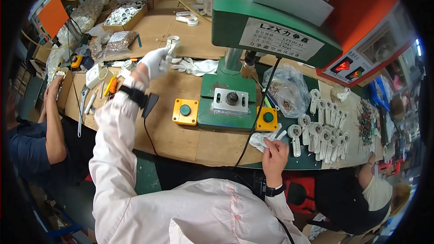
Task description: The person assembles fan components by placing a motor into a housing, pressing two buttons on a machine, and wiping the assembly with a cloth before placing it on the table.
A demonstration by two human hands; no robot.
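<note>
My left hand (156,63), in a white glove, reaches forward over the bench. Its fingers are closed at the near side of a white plastic part with a round head (173,40); thin wires stick out beside it. My right hand (275,159) is bare and near the bench's front edge, its fingers bent together at the edge of a crumpled white glove (260,140). Between my hands stands a green press (228,81) with a metal plate (221,101) and a dark round post (232,98). Yellow boxes with green buttons (185,110) flank its base.
Several white round-headed parts with handles (325,131) lie in rows at the right, near a plastic bag of small parts (289,90). More white gloves (199,67) lie behind the press base. Tools and a wrench (81,108) are at left. Co-workers sit on both sides.
</note>
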